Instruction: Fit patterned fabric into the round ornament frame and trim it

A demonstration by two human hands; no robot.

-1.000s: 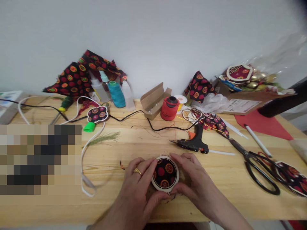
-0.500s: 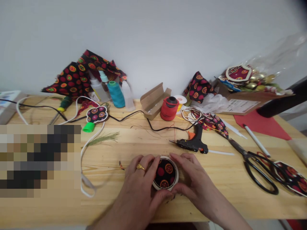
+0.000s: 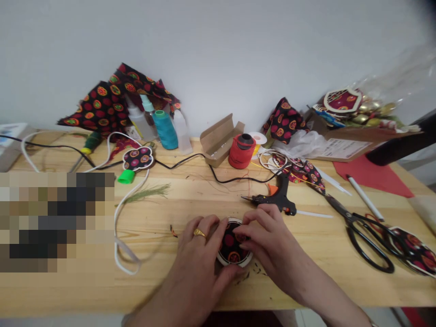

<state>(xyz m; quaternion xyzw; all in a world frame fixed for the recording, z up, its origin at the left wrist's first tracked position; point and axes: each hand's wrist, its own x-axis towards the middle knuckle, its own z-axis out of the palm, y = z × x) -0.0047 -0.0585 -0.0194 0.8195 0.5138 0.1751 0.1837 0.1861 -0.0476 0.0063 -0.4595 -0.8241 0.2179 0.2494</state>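
Note:
A round disc [image 3: 231,247] covered in black cloth with red and orange circles lies on the wooden table [image 3: 204,290], near its front edge. My left hand [image 3: 200,250], with a gold ring, curls round the disc's left rim. From the right, my right hand [image 3: 269,240] has its fingertips pressed onto the disc's top face. Both hands hold the disc against the table. A black hot-glue gun [image 3: 275,200] lies just behind my right hand.
Large black scissors [image 3: 361,231] and a white pen [image 3: 364,197] lie at the right. A red thread spool [image 3: 241,152], a teal spool [image 3: 165,129], bottles, an open cardboard box [image 3: 218,138] and patterned cloth [image 3: 112,97] line the wall. A white cord [image 3: 117,236] loops at the left.
My right hand has slid left, from the disc's right rim onto its top face, now covering part of it. My left hand stays on the left rim.

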